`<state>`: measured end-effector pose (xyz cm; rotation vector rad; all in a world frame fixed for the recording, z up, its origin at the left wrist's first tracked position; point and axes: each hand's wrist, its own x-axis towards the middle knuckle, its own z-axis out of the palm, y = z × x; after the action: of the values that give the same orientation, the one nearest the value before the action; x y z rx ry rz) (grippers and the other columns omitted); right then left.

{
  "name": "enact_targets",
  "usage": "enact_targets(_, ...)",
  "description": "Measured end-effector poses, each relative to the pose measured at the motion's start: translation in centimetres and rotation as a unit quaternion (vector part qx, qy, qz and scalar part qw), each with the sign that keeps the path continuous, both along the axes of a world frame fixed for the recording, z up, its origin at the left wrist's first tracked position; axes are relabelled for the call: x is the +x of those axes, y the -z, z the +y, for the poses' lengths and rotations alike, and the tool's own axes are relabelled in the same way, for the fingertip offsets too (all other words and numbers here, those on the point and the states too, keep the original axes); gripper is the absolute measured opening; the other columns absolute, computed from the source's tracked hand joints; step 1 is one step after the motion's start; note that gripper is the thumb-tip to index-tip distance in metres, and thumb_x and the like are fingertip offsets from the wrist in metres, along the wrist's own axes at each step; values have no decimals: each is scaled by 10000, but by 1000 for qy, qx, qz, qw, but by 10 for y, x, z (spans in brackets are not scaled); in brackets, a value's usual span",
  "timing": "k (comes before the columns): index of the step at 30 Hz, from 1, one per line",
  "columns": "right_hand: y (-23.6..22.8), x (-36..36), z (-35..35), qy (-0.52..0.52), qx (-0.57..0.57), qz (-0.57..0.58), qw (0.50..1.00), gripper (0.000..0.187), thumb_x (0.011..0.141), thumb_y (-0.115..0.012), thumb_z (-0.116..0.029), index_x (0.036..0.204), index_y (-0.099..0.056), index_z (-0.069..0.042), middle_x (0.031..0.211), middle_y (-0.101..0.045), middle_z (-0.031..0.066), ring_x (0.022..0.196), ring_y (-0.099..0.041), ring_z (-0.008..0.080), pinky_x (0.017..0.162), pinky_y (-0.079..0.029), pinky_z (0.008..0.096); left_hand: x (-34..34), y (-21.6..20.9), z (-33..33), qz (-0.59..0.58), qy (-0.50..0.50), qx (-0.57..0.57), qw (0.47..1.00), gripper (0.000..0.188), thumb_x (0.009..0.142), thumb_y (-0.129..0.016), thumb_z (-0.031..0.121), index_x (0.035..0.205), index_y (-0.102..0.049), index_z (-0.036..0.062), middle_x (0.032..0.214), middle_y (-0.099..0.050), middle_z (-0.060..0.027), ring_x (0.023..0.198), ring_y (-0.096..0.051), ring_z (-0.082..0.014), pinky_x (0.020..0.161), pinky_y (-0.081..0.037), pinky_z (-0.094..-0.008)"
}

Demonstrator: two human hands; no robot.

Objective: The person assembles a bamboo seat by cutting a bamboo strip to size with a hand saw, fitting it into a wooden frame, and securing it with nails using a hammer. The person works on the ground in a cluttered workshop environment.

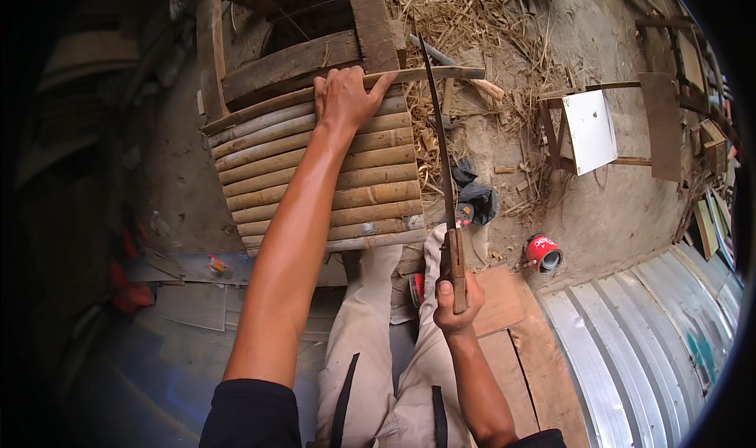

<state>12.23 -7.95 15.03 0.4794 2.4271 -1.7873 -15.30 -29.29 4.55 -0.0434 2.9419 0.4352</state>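
My left hand [346,100] is closed over a long thin wooden strip [461,73], pressing it along the far side of a bench top made of bamboo poles [378,158]. The strip's right end sticks out past the edge of the bench. In my right hand [459,302] is the wooden handle of a handsaw [447,172]. Its narrow dark blade points away from me and crosses the overhanging part of the strip near its end. Whether the teeth touch the wood, I cannot tell.
A wooden frame [374,23] rises behind the bamboo. Shavings and wood scraps [449,15] cover the ground at the far right. A red can [542,253] stands right of the saw, near corrugated metal sheets [622,338]. Farther right, a white panel [591,131] leans on a wooden frame.
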Motion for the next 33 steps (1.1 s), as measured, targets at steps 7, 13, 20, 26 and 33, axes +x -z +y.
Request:
enact_targets(7, -10, 6, 6, -1, 11, 14, 1000, 340, 856, -656, -309, 747, -547, -6, 535, -462, 77, 447, -491, 230, 465, -405, 340, 10, -12, 0, 149, 72, 25, 986, 469, 902, -633, 483, 818, -633, 22, 865, -583, -137, 782, -579, -338, 775, -459, -437)
enact_targets(13, -7, 10, 11, -20, 24, 34, 999, 318, 861, -641, -286, 766, -563, 7, 562, -492, 77, 468, -503, 228, 476, -410, 336, 42, -10, 14, 157, 100, 116, 976, 351, 856, -702, 376, 955, -558, 72, 884, -550, -125, 772, -557, -305, 693, -434, -408)
enact_targets(20, 12, 14, 5, -41, 6, 34, 999, 264, 847, -664, -235, 807, -588, 15, 557, -486, 92, 446, -506, 250, 458, -411, 347, 63, 4, 10, 196, 79, 86, 974, 342, 812, -734, 351, 943, -554, 90, 947, -555, -74, 953, -520, -264, 849, -351, -396)
enact_targets(26, 16, 13, 6, -58, 6, 37, 998, 236, 838, -663, -204, 815, -592, 19, 555, -494, 96, 444, -511, 257, 457, -414, 355, 55, 6, 23, 177, -8, 48, 983, 517, 800, -718, 409, 1170, -544, 94, 1365, -412, -128, 1336, -324, -299, 1019, -258, -512)
enact_targets(33, 27, 7, -2, -65, 16, 48, 997, 225, 815, -668, -173, 717, -536, -19, 543, -483, 89, 438, -504, 256, 453, -409, 354, 51, 16, 39, 94, -13, 41, 995, 788, 833, -605, 444, 1481, -356, 72, 1575, -249, -194, 1503, -90, -329, 1170, 73, -601)
